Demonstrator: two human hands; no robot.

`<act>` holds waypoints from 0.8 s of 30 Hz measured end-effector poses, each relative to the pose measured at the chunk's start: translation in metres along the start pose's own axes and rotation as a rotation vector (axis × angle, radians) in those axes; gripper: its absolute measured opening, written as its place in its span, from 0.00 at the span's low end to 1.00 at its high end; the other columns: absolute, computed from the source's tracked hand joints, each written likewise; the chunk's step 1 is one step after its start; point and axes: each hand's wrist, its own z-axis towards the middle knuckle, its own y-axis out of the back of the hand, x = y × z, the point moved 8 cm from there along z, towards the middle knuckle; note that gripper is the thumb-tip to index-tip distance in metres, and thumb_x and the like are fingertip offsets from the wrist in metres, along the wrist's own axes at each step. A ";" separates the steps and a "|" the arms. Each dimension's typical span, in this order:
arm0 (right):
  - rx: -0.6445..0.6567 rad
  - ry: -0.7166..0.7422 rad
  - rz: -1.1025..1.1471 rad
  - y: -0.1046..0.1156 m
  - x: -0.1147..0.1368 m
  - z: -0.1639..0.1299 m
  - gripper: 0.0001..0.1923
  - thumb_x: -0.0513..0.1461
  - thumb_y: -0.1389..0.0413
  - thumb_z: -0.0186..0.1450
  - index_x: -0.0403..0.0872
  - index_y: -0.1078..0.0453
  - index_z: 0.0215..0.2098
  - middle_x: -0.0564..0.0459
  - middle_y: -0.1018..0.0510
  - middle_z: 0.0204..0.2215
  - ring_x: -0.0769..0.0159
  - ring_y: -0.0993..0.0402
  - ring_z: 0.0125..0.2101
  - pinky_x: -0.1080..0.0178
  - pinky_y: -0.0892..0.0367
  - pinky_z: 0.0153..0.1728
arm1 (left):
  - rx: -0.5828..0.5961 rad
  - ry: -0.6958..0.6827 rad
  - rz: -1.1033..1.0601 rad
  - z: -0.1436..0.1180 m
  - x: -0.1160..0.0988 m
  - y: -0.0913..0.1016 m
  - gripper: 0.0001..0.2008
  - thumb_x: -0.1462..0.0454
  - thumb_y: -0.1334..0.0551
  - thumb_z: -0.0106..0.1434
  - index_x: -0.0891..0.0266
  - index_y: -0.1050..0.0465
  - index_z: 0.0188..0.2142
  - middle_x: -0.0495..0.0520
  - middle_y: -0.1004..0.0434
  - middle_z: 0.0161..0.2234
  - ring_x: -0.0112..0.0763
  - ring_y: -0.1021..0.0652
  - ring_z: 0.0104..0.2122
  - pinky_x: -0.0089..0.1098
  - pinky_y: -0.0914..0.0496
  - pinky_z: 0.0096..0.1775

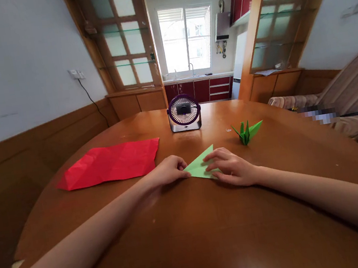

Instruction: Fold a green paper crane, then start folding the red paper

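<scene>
A light green sheet of paper (198,166), folded to a triangle, lies on the wooden table between my hands. My left hand (172,169) pinches its left corner between thumb and curled fingers. Over the right part of the paper rests my right hand (230,166), its fingers spread and touching the surface; they hide that end of the triangle. Beyond my right hand stands a green origami crane (245,133). A large creased red sheet of paper (112,162) lies flat to the left of my left hand.
A small purple desk fan (184,111) stands at the far middle of the round table (195,235). To the right is a striped sofa (356,92). A black cord (92,100) hangs from a wall socket at left. Past the table are cabinets and a kitchen window.
</scene>
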 end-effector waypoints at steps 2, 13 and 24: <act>-0.104 -0.087 0.006 0.008 -0.008 -0.001 0.16 0.38 0.47 0.67 0.48 0.34 0.53 0.42 0.35 0.55 0.55 0.38 0.56 0.47 0.40 0.57 | -0.009 -0.018 -0.029 -0.005 -0.002 0.000 0.13 0.56 0.35 0.51 0.65 0.26 0.29 0.47 0.30 0.22 0.27 0.31 0.23 0.26 0.42 0.25; -0.210 -0.218 0.214 0.009 -0.029 -0.004 0.12 0.42 0.45 0.68 0.48 0.30 0.48 0.46 0.23 0.42 0.61 0.27 0.43 0.55 0.30 0.46 | -0.317 -0.324 0.116 -0.033 -0.030 0.014 0.06 0.63 0.38 0.60 0.62 0.22 0.31 0.51 0.25 0.28 0.30 0.27 0.30 0.30 0.35 0.33; 0.153 0.132 0.034 -0.005 -0.011 -0.005 0.15 0.34 0.53 0.67 0.46 0.30 0.48 0.46 0.22 0.44 0.62 0.27 0.46 0.51 0.35 0.52 | -0.209 -0.673 0.670 -0.052 -0.052 -0.016 0.16 0.71 0.46 0.61 0.62 0.24 0.45 0.57 0.26 0.39 0.36 0.27 0.39 0.36 0.34 0.42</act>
